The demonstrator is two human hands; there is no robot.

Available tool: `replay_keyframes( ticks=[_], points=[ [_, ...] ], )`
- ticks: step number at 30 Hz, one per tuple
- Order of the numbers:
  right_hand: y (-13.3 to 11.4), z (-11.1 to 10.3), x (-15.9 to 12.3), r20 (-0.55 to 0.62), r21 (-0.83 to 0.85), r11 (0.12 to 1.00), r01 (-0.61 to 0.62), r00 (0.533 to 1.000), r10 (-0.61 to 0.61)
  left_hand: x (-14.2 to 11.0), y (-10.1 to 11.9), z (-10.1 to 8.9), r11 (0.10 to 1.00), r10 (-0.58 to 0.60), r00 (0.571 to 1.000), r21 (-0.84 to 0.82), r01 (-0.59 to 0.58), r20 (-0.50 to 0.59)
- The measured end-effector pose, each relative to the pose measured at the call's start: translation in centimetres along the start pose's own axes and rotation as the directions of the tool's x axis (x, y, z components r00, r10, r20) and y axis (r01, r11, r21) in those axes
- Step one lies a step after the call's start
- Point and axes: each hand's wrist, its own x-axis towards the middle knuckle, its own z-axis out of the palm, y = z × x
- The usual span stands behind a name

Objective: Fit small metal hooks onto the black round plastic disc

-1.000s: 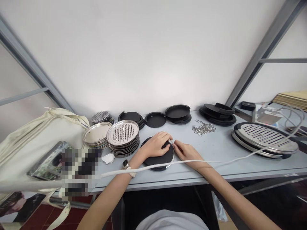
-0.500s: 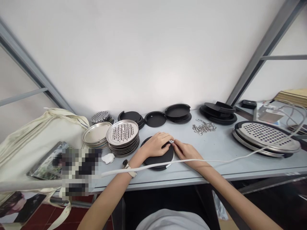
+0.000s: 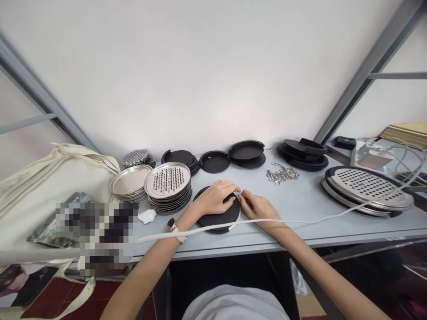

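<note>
My left hand [image 3: 216, 198] is wrapped over a round black disc with a thin metal rim [image 3: 218, 220], which lies on the table near its front edge. At the disc's upper right edge, the fingers of my right hand [image 3: 259, 208] are pinched together, close to my left fingertips. Whatever the right fingers hold is too small and covered to make out. To the left of the disc stands a stack of round metal grater plates [image 3: 168, 182], with a stack of plain metal discs [image 3: 130, 183] beside it.
Black round holders [image 3: 247, 153] line the wall, more of them [image 3: 302, 155] at back right. Metal hooks [image 3: 282, 174] lie in a loose pile. Larger perforated metal plates [image 3: 367, 189] are stacked at right. A white cable [image 3: 300, 221] crosses before my arms. White crumpled scrap [image 3: 147, 216] lies left.
The view has shifted slightly. Both hands stay at the disc's edge, with only small finger movement; nothing has visibly been let go or taken up.
</note>
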Motion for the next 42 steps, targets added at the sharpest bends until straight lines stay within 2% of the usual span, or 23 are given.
replay_keyframes(
  ticks=[8, 13, 17, 19, 23, 28, 33, 42],
  points=[
    [0.1, 0.0, 0.0, 0.014, 0.017, 1.0, -0.025, 1.0, 0.024, -0.1, -0.5, 0.1, 0.996, -0.032, 0.999, -0.09, 0.029, -0.038],
    [0.2, -0.1, 0.5, 0.051, 0.003, 1.0, -0.022, 0.998, 0.022, 0.0, -1.2, 0.1, 0.992, -0.045, 0.999, -0.117, 0.044, -0.01],
    [0.3, -0.9, 1.8, 0.137, 0.041, 0.999, -0.009, 0.991, 0.003, 0.4, -1.6, 0.0, 0.996, -0.049, 0.998, -0.072, 0.052, 0.04],
    [0.5, -1.2, 2.7, 0.17, 0.091, 0.996, -0.008, 0.985, -0.008, 0.4, -1.6, 0.0, 0.994, -0.091, 0.995, -0.059, 0.093, 0.033],
    [1.2, -1.1, 3.9, 0.18, 0.14, 0.99, -0.012, 0.984, -0.014, 0.4, -1.5, -0.2, 0.968, -0.209, 0.978, -0.142, 0.205, -0.01],
    [1.9, -1.1, 4.2, 0.197, 0.192, 0.98, -0.05, 0.98, 0.011, 0.5, -1.4, -0.3, 0.963, -0.267, 0.963, -0.056, 0.265, -0.023],
    [2.0, -1.9, 4.3, 0.208, 0.117, 0.985, -0.124, 0.973, 0.097, 0.6, -1.6, 0.1, 0.956, -0.294, 0.954, 0.008, 0.295, -0.068],
    [2.0, -1.8, 4.1, 0.17, 0.051, 0.996, -0.078, 0.983, 0.068, 0.7, -1.5, 0.0, 0.947, -0.319, 0.944, 0.015, 0.322, -0.086]
  ],
)
